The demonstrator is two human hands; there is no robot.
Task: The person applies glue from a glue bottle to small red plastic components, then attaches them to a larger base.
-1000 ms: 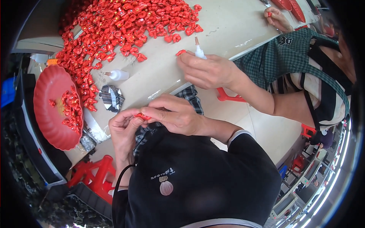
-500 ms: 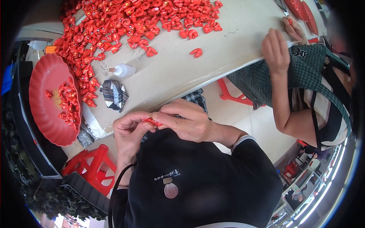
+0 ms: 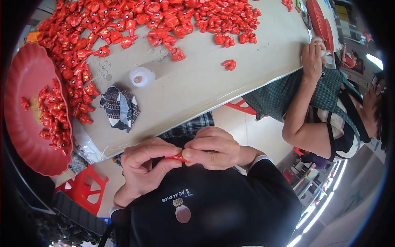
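Between my two hands, just off the table's front edge, is a small red plastic figure piece [image 3: 176, 157]. My left hand [image 3: 145, 164] pinches one end of it between thumb and fingers. At its other end, the thumb and fingertips of my right hand [image 3: 214, 149] press on it. Most of the piece is covered by my fingers. Beyond my hands, on the table, lie a folded patterned cloth [image 3: 120, 108] and a small white squeeze bottle [image 3: 142, 77]. A single red piece [image 3: 229, 64] rests by itself farther right.
A big heap of red figure pieces [image 3: 135, 18] covers the far left of the table [image 3: 197, 78]. At the left edge stands a red scalloped tray [image 3: 24, 136] with finished-looking pieces inside. To the right a co-worker's hand [image 3: 313, 59] is over the table. Red stools [image 3: 84, 189] stand below.
The view has shifted, so the table things appear moved. My hands still hold the red piece together, fingers slightly rearranged. The co-worker's hands have come closer together.
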